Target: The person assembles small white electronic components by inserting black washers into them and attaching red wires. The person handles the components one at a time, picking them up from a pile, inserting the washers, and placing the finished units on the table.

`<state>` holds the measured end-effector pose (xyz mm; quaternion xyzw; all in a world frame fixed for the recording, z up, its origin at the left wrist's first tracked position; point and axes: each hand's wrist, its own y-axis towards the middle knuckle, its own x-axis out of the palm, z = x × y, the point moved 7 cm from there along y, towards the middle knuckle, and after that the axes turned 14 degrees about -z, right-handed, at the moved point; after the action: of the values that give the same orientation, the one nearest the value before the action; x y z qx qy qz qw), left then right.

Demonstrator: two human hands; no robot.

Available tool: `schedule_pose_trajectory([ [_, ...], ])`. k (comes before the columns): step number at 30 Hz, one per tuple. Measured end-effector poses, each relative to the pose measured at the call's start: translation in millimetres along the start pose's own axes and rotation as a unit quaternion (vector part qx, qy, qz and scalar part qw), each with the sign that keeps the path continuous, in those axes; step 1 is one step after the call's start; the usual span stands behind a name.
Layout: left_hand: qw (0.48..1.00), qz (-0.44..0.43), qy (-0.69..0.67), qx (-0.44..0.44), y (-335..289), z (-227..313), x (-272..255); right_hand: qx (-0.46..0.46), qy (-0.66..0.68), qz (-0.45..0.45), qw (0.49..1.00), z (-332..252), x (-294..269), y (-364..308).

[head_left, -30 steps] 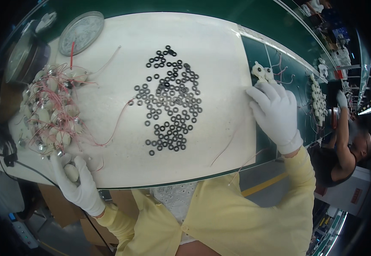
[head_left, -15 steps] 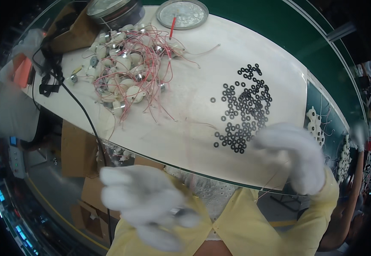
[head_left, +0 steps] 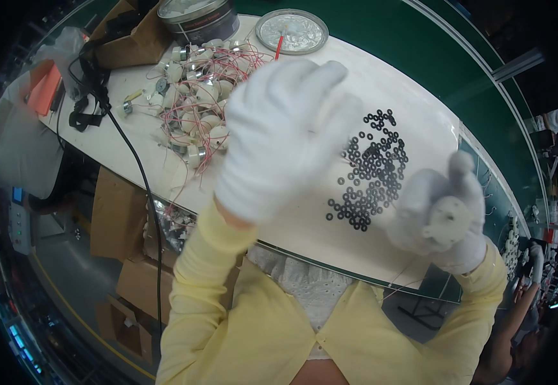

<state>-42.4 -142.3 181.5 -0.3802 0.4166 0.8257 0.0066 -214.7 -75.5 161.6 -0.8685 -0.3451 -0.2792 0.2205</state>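
My left hand (head_left: pixel 272 138), in a white glove, is raised over the middle of the white table, fingers stretched out and thumb apart. It hides part of a pile of small white motors (head_left: pixel 208 96) with red wires. At the right, my gloved right hand (head_left: pixel 420 212) grips a round white motor (head_left: pixel 451 221), its flat face with small holes turned up. Thin wires trail below that hand toward the table edge. Just left of it lie many small black rings (head_left: pixel 372 163), spread over the table.
A round metal lid (head_left: pixel 291 40) with grey paste and a red stick (head_left: pixel 279 48) lies at the far edge, beside a dark tin (head_left: pixel 198 24). A cardboard box (head_left: pixel 128 38) and black cable (head_left: pixel 128 157) are at left. Another person's arm (head_left: pixel 516 314) shows at right.
My left hand has risen from near my lap to over the table, up and right. My right hand has turned, so the motor in it now shows. The view has shifted slightly.
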Motion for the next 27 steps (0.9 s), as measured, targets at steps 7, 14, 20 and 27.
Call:
schedule_pose_trajectory([
  [7,0.902,-0.231,0.362,-0.055,20,-66,52,-0.105,-0.057,-0.025,0.993,-16,-23,-70],
  [14,0.919,-0.238,0.314,-0.011,-18,-41,50,0.054,-0.256,0.096,0.96,-16,-40,-95],
  [20,0.926,-0.208,0.312,-0.047,-46,-8,7,0.146,-0.377,0.124,0.906,0,-50,-85],
  [27,0.935,-0.207,0.287,-0.034,-64,-8,-4,0.164,-0.405,0.093,0.895,12,-53,-68],
])
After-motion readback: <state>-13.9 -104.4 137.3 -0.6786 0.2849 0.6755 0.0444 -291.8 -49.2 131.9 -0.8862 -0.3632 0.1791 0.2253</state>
